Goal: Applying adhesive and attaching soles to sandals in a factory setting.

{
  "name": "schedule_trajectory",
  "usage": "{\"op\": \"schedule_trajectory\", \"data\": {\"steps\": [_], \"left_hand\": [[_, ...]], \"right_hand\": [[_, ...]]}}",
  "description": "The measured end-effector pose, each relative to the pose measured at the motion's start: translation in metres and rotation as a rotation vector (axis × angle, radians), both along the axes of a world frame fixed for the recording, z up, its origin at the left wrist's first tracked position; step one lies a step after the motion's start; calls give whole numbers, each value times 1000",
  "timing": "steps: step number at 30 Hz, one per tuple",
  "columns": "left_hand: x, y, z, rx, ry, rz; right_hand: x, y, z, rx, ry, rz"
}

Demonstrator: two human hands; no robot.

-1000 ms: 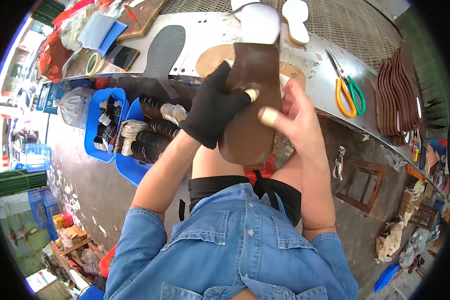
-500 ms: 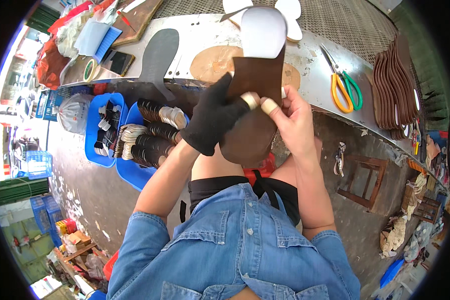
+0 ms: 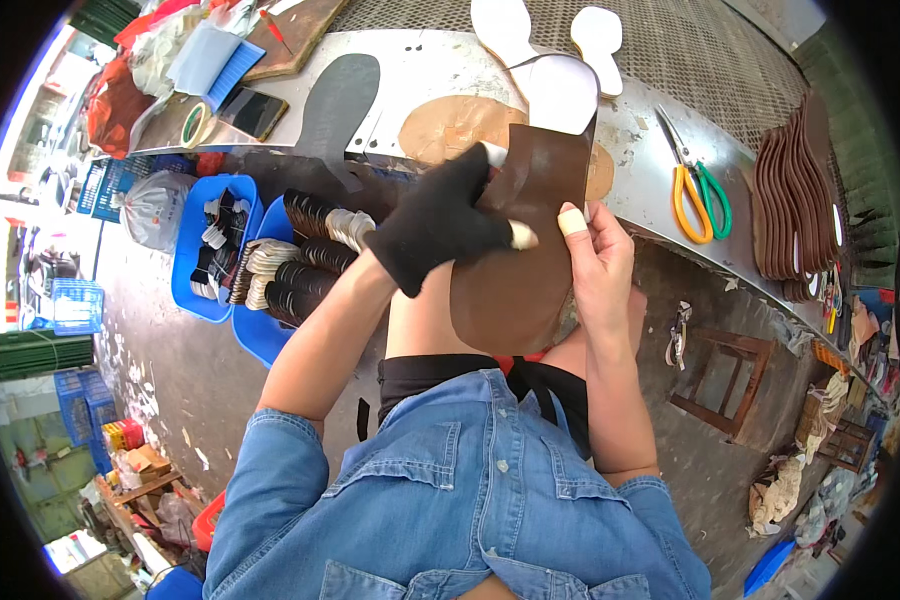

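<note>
A brown leather-like sheet [image 3: 515, 290], shaped like a shoe sole, is held up over my lap. A white insole-shaped piece [image 3: 562, 95] lies against its far end, over the bench edge. My left hand [image 3: 442, 222], in a black fingerless glove with pale finger covers, is at the sheet's left edge, thumb across its face. The bare right hand [image 3: 602, 245] pinches the right edge, a pale cover on its thumb. The fingers behind the sheet are hidden.
Orange-and-green-handled scissors [image 3: 697, 190] and a stack of brown sole pieces [image 3: 792, 195] lie on the bench's right. A dark sole template [image 3: 338, 105], phone [image 3: 253, 113] and tape roll [image 3: 196, 125] sit left. Blue bins [image 3: 182, 240] of parts stand below; a wooden stool [image 3: 727, 385] is right.
The left thumb has slid away from the right thumb, and the left index has come up along the edge. The sheet's near part now lies flatter. The view has shifted slightly.
</note>
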State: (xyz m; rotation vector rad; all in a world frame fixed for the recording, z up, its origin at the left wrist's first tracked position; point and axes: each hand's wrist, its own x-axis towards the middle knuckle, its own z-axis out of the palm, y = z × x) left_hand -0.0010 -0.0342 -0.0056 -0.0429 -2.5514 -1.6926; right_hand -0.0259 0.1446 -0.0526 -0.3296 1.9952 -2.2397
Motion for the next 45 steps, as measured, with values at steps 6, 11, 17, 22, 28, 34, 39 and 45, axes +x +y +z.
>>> {"op": "schedule_trajectory", "data": {"steps": [6,11,17,22,28,34,39,45], "left_hand": [[-7,-3,-9,1,-92,-64],[2,-2,18,339,-288,-253],[17,0,44,-70,-378,-221],[13,-22,33,69,-177,-188],[12,-12,45,-19,-47,-198],[16,-12,53,-5,-42,-232],[19,-10,59,-94,-108,-306],[25,-16,47,-65,-245,-362]], "right_hand": [[11,-4,3,-28,26,1],[-5,28,-11,-232,-95,284],[-54,5,46,-715,-512,440],[-55,45,41,-1023,-68,286],[-34,29,19,-133,118,51],[-14,26,45,-185,541,-16],[-11,34,65,-274,540,-44],[-25,59,82,-218,428,24]]}}
